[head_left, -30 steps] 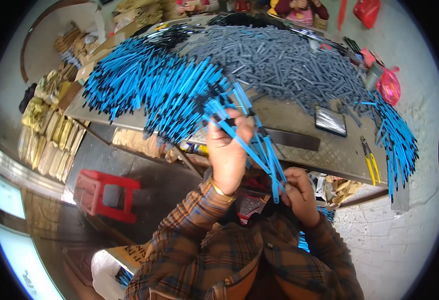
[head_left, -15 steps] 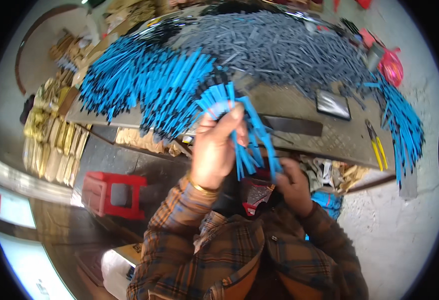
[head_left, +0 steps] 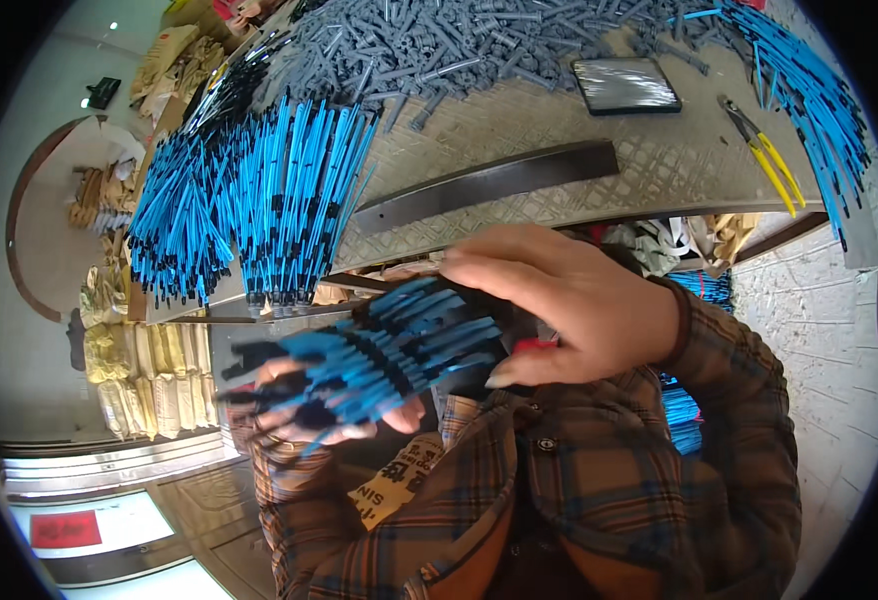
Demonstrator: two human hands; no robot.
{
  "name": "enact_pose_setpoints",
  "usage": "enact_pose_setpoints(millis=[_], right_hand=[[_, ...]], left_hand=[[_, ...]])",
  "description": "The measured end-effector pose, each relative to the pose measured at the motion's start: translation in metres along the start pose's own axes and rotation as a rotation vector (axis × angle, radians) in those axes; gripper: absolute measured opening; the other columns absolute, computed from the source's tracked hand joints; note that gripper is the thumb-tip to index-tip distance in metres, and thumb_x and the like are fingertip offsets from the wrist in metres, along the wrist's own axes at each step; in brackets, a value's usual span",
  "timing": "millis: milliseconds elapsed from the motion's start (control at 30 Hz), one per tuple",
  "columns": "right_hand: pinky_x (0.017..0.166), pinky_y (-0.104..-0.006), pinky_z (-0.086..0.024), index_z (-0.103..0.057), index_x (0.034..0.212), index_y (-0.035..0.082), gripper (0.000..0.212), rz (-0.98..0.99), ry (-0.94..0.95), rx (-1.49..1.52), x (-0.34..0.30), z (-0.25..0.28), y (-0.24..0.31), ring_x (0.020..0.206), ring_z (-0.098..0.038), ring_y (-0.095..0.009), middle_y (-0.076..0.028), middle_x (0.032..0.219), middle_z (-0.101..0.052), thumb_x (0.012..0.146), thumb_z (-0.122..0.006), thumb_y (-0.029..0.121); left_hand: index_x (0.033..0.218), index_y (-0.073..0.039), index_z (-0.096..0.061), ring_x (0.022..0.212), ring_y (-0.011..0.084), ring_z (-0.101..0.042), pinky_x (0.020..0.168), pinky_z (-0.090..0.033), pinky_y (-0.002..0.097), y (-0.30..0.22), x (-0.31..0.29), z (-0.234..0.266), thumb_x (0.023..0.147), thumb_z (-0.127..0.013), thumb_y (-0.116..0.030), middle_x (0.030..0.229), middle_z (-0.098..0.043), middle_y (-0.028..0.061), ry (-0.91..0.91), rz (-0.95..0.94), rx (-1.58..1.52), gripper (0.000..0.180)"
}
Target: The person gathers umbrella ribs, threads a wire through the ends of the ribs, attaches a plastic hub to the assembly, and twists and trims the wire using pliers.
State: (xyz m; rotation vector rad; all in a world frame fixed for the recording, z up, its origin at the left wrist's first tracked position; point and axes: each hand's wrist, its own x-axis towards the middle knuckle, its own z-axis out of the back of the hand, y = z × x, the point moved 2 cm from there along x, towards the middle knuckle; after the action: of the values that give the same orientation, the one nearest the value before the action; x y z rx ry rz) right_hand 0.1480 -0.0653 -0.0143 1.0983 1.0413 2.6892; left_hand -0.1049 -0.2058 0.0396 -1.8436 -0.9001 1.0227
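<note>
A bundle of thin blue sticks with black parts (head_left: 399, 345) lies sideways in front of my chest, smeared by motion. My left hand (head_left: 359, 425) is wrapped round it from below, mostly hidden behind the sticks. My right hand (head_left: 584, 300) is at the bundle's right end, fingers stretched out and thumb apart; whether the palm touches the stick ends I cannot tell. On the bench beyond, a large pile of similar blue sticks (head_left: 289, 190) lies to the left, black ends toward me.
Grey plastic pieces (head_left: 439, 50) are heaped at the back of the bench. Nearer lie a dark flat bar (head_left: 499, 185), a black tray of thin shiny pins (head_left: 627, 84) and yellow-handled pliers (head_left: 764, 155). More blue sticks (head_left: 809, 110) hang over the bench's right end.
The bundle has come lower and to the left, turning sideways. My right hand has risen to its right end with fingers straightened. The head view has shifted.
</note>
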Motion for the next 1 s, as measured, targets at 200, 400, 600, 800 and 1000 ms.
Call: enact_pose_setpoints(millis=[200, 400, 600, 800, 1000], right_hand=[[0.099, -0.044, -0.034, -0.025, 0.135, -0.006, 0.092, 0.151, 0.024, 0.182, 0.021, -0.049, -0.003, 0.119, -0.04, -0.041, -0.026, 0.131, -0.037, 0.071, -0.073, 0.04], [0.103, -0.0444, -0.031, -0.023, 0.135, -0.007, 0.097, 0.119, 0.059, 0.234, 0.014, -0.058, -0.018, 0.121, -0.038, -0.041, -0.027, 0.133, -0.034, 0.069, -0.073, 0.044], [0.104, -0.0429, -0.03, -0.024, 0.135, -0.007, 0.098, -0.091, 0.203, 0.206, -0.005, -0.066, -0.052, 0.123, -0.037, -0.041, -0.026, 0.134, -0.035, 0.068, -0.074, 0.045], [0.106, -0.0429, -0.027, -0.027, 0.134, -0.006, 0.097, -0.205, 0.376, 0.234, -0.021, -0.08, -0.062, 0.126, -0.034, -0.039, -0.026, 0.136, -0.033, 0.068, -0.074, 0.047], [0.108, -0.0406, -0.023, -0.023, 0.138, -0.003, 0.099, -0.055, 0.295, 0.514, -0.016, -0.09, -0.053, 0.13, -0.03, -0.035, -0.023, 0.139, -0.031, 0.072, -0.067, 0.055]], left_hand=[[0.124, -0.002, -0.037, 0.111, 0.0406, -0.045, 0.086, -0.04, 0.0586, -0.023, 0.024, 0.012, 0.092, -0.034, -0.024, 0.121, -0.041, 0.0256, -0.058, 0.423, -0.167, 0.039], [0.135, -0.001, -0.028, 0.122, 0.0433, -0.037, 0.092, -0.035, 0.0654, -0.021, 0.032, 0.003, 0.096, -0.024, -0.034, 0.135, -0.03, 0.0278, -0.077, 0.841, -0.353, 0.05], [0.139, -0.007, -0.027, 0.126, 0.0446, -0.034, 0.093, -0.031, 0.0703, -0.018, 0.04, 0.006, 0.098, -0.021, -0.036, 0.139, -0.031, 0.0257, -0.088, 1.188, -1.513, 0.051], [0.14, -0.013, -0.028, 0.129, 0.0437, -0.03, 0.095, -0.026, 0.072, -0.011, 0.023, 0.01, 0.097, -0.021, -0.037, 0.14, -0.029, 0.0243, -0.083, 1.188, -1.522, 0.05], [0.138, -0.008, -0.03, 0.124, 0.0473, -0.035, 0.097, -0.037, 0.0596, 0.023, 0.025, -0.001, 0.096, -0.029, -0.038, 0.137, -0.035, 0.0231, 0.268, 0.892, -1.481, 0.052]])
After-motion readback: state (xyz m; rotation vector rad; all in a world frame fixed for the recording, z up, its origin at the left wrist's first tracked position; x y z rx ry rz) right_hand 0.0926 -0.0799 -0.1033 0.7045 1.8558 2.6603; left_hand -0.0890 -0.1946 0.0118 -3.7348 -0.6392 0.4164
